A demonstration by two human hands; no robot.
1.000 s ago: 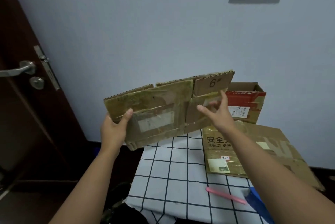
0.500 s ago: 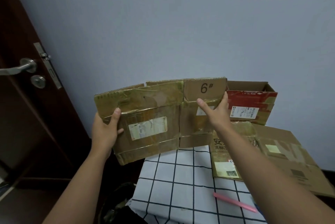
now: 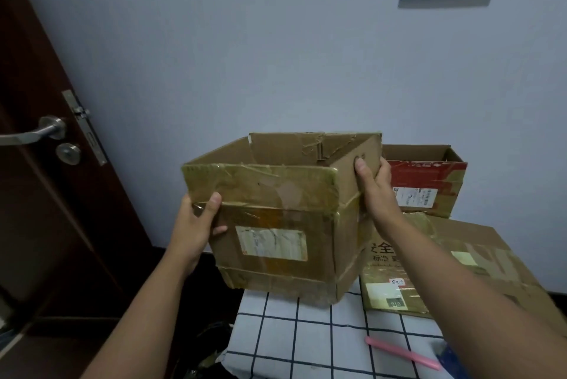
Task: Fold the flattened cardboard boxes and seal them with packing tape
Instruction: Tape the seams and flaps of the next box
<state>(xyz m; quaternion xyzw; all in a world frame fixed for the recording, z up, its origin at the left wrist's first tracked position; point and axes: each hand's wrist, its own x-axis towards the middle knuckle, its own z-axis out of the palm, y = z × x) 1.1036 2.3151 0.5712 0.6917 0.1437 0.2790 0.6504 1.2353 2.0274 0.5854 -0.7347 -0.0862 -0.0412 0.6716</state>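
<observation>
Cardboard box (image 3: 276, 219), brown and patched with old yellowed tape, is held up in the air above the near left corner of a table covered in a white cloth with a dark grid (image 3: 294, 345). The box is opened out into a square tube, its top flaps standing upright and its inside visible from above. A worn white label sits on its near face.

The left hand (image 3: 196, 225) grips the box's near left edge, thumb pressed flat on the near face at the flap crease, the other fingers wrapped behind the corner out of sight. The right hand (image 3: 374, 185) grasps the upright flap on the right side, thumb on the flap's inner surface and fingers curled over its outer side.

On the table to the right lies a flattened box (image 3: 460, 268) with printed characters and labels. Farther back against the wall stands an open box with a red band (image 3: 429, 176). A pink pen-like stick (image 3: 402, 352) lies on the cloth near the right forearm. A dark wooden door with a metal handle (image 3: 33, 133) stands at the left.
</observation>
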